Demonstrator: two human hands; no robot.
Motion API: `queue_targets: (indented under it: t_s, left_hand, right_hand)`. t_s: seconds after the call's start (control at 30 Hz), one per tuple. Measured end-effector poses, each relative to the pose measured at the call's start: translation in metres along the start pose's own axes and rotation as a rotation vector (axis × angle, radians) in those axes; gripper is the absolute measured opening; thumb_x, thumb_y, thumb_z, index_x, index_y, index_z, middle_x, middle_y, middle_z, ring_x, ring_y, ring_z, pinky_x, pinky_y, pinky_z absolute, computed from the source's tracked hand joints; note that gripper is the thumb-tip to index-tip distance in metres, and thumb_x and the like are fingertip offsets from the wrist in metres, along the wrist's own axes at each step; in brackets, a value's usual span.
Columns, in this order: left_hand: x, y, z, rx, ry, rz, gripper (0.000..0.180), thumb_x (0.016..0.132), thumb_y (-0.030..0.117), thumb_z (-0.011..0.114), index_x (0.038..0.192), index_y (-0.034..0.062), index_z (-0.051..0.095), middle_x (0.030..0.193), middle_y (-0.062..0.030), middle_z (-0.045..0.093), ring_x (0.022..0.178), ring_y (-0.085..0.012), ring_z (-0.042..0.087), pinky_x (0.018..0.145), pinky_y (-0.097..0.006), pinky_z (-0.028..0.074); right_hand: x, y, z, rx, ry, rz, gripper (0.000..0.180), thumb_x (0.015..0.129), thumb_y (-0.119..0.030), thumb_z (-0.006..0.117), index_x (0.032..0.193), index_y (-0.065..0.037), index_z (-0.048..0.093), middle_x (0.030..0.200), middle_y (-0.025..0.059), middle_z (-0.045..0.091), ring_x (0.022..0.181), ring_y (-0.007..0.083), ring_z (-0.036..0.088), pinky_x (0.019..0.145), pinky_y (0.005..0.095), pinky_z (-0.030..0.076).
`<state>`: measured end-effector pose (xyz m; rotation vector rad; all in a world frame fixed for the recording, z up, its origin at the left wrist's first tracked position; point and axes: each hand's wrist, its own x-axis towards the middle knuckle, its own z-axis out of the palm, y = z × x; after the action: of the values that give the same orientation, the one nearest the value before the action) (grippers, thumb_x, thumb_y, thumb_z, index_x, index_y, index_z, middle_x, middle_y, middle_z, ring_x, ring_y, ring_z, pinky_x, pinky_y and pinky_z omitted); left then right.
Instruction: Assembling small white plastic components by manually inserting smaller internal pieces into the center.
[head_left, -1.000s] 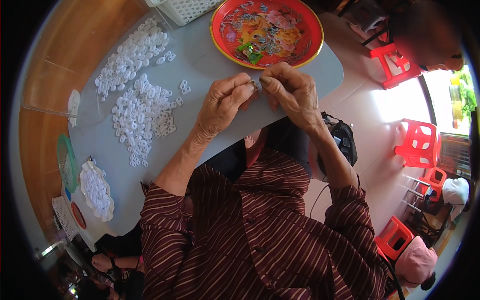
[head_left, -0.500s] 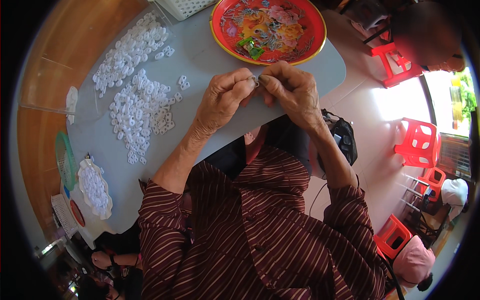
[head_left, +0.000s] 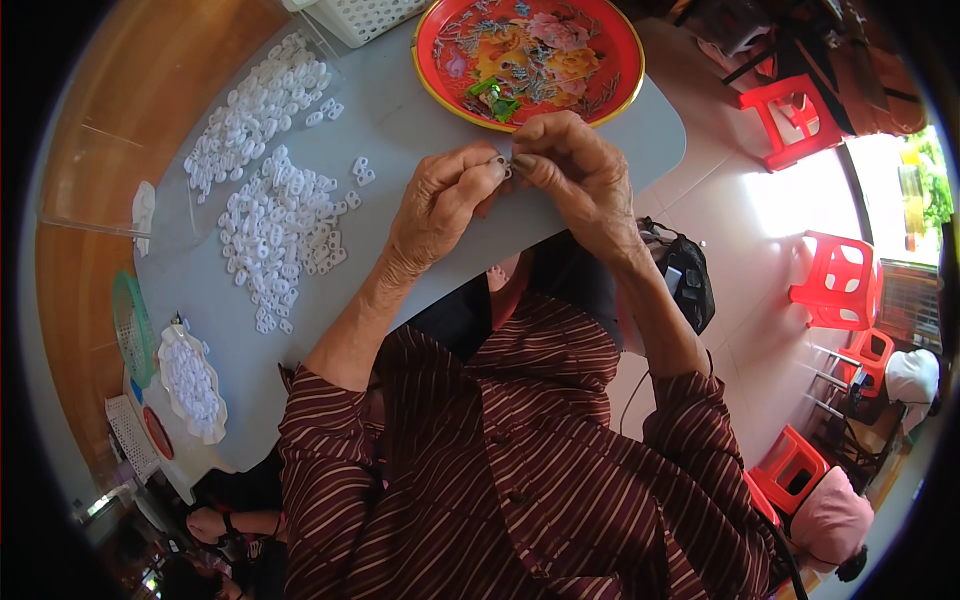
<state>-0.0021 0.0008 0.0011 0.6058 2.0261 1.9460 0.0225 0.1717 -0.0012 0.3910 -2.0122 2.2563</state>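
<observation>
My left hand pinches a small white plastic piece between thumb and fingertips, just in front of the red tray. My right hand meets it there, its thumb and forefinger closed beside the piece; whatever they grip is too small to make out. The round red tray, flower-patterned with a yellow rim, holds many small grey metal bits and a green wrapper. To the left lie two heaps of white two-holed plastic pieces, a nearer heap and a farther heap.
A grey table carries all this. A white basket stands at the back. At left are a scalloped dish of white pieces and a green mesh basket. Red stools and a black bag are at right. Another person's hand shows lower left.
The fingertips have shifted slightly and parted a little, so more of the small white piece shows. The view has tilted a touch; the heaps and tray stay put on the table.
</observation>
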Motion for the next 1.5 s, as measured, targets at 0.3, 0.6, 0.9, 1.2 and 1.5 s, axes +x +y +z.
queue_targets:
  t_s: [0.3,0.6,0.9,1.2,1.5]
  left_hand:
    - [0.0001,-0.0004,-0.0011,0.019,-0.018,0.01,0.027,0.09,0.018,0.048,0.07,-0.001,0.051,0.056,-0.001,0.044,0.055,-0.0081,0.041,0.051,-0.026,0.034]
    - [0.0001,-0.0011,-0.0007,0.042,-0.029,0.01,0.027,0.09,0.019,0.049,0.073,-0.0009,0.053,0.056,-0.0007,0.043,0.055,-0.0076,0.04,0.051,-0.026,0.034]
    - [0.0001,0.0003,-0.0013,0.025,-0.053,0.012,0.027,0.092,0.02,0.049,0.074,0.0001,0.052,0.057,-0.0001,0.043,0.056,-0.0075,0.04,0.052,-0.025,0.034]
    - [-0.0004,0.0002,-0.001,0.046,-0.046,0.005,0.026,0.091,0.02,0.049,0.074,-0.0004,0.053,0.057,-0.0005,0.044,0.056,-0.0076,0.041,0.052,-0.025,0.035]
    - [0.0002,0.0011,-0.0015,0.06,-0.062,0.003,0.027,0.091,0.02,0.049,0.074,-0.0009,0.053,0.057,-0.0011,0.044,0.056,-0.008,0.041,0.052,-0.025,0.035]
  right_hand:
    - [-0.0011,0.0045,-0.0002,0.025,0.032,0.01,0.021,0.085,0.005,0.059,0.103,0.0,0.051,0.09,0.0051,0.06,0.083,0.0096,0.058,0.076,0.0227,0.049]
    - [-0.0021,0.0069,-0.0021,0.025,0.022,0.004,0.023,0.084,0.003,0.062,0.104,0.0,0.051,0.09,0.0051,0.06,0.084,0.0098,0.059,0.076,0.0227,0.049]
    - [-0.0031,0.0031,-0.001,0.056,0.027,0.021,0.023,0.087,-0.003,0.062,0.106,-0.001,0.049,0.09,0.0048,0.06,0.083,0.0105,0.058,0.078,0.0237,0.047]
    - [-0.0031,0.0037,-0.0001,0.055,0.027,-0.01,0.022,0.085,0.004,0.061,0.104,0.0,0.049,0.089,0.0066,0.059,0.08,0.0114,0.059,0.073,0.0235,0.05]
    - [-0.0033,0.0028,-0.0003,0.081,0.039,-0.007,0.022,0.085,0.002,0.061,0.104,0.001,0.049,0.088,0.0068,0.059,0.079,0.0122,0.06,0.071,0.0239,0.05]
